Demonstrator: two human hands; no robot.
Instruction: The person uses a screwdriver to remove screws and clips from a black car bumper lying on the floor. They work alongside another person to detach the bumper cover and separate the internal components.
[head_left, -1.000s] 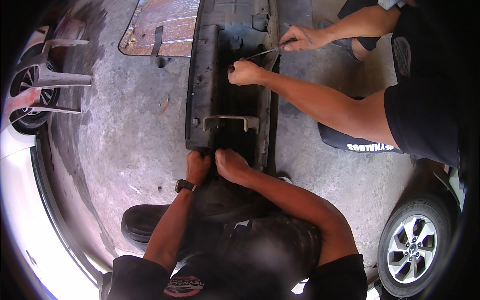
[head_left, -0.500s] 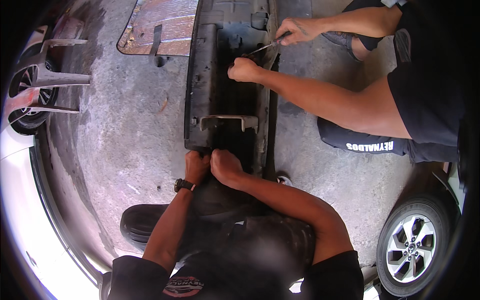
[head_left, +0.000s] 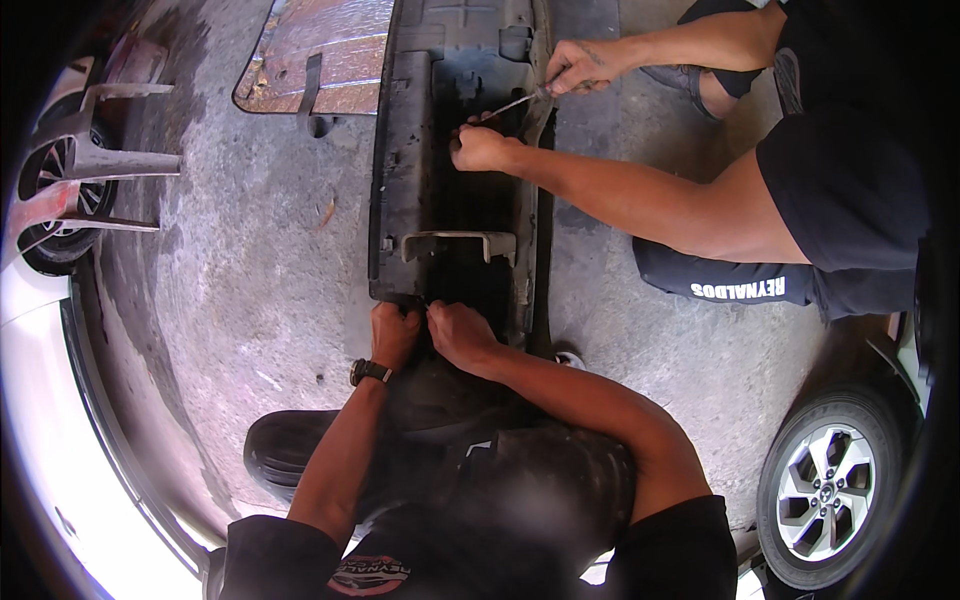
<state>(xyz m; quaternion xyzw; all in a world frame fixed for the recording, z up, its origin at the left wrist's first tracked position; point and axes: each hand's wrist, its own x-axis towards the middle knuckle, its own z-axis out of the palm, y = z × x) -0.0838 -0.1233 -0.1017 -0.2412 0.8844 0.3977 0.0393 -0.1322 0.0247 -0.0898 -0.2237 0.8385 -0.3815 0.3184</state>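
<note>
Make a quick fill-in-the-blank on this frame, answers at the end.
1. The watch is on the person's ____ wrist.
2. The person's left hand and right hand are at the dark part's ____ (near/far) end.
3. A co-worker's arms reach in from the picture's ____ side.
4. Counting both people's, ____ hands are in view.

Answers: left; near; right; four.

You have two bare hands in view, your left hand [head_left: 394, 335] and right hand [head_left: 461, 336], plus one wristwatch [head_left: 372, 372]. Facing you are two co-worker's hands [head_left: 580, 68] [head_left: 483, 149] and one thin-shafted tool [head_left: 515, 105]. You can count one long dark part [head_left: 404, 160], one bent bracket [head_left: 462, 237], one foil-faced panel [head_left: 325, 50], one dark strap [head_left: 311, 88], three pale prongs [head_left: 135, 90] [head_left: 140, 162] [head_left: 120, 223] and two wheels [head_left: 52, 246] [head_left: 828, 489].
</note>
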